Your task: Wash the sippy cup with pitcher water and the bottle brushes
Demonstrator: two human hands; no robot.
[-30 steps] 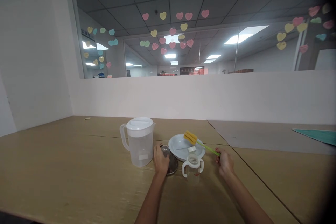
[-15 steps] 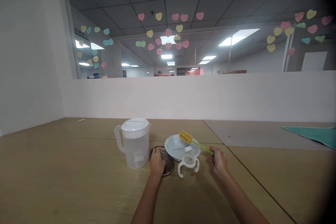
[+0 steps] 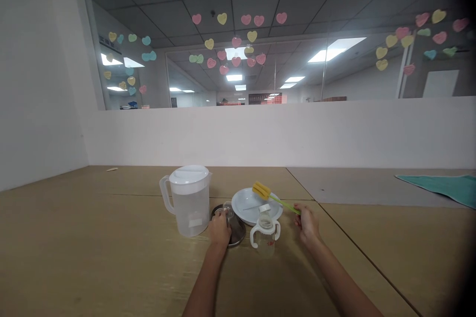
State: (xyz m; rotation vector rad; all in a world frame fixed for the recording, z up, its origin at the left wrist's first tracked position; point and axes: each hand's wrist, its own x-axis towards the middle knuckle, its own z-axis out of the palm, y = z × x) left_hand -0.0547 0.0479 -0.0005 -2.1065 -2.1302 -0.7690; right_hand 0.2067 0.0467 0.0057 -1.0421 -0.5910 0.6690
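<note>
My right hand [image 3: 308, 223] is closed round the green handle of a sponge bottle brush [image 3: 262, 190]; its yellow head is over the white bowl [image 3: 238, 210]. Over the dark metal bowl [image 3: 240, 237], my left hand [image 3: 219, 230] has its fingers closed on a small clear cover [image 3: 227, 206], partly hidden by the fingers. A clear baby bottle [image 3: 266, 245] with white side handles stands upright and open-topped between my hands. Behind its mouth, a small white-topped piece [image 3: 265, 209] shows at the white bowl. A thin pale stick lies in that bowl.
Left of the metal bowl stands a lidded clear pitcher [image 3: 191, 208]. A teal cloth [image 3: 446, 188] lies at the far right of the wooden table [image 3: 111, 252]. A low white wall [image 3: 193, 133] with a window above closes off the back.
The clear cover has risen into view at my left fingers above the metal bowl. My right hand keeps the brush over the white bowl. The whole view has shifted slightly.
</note>
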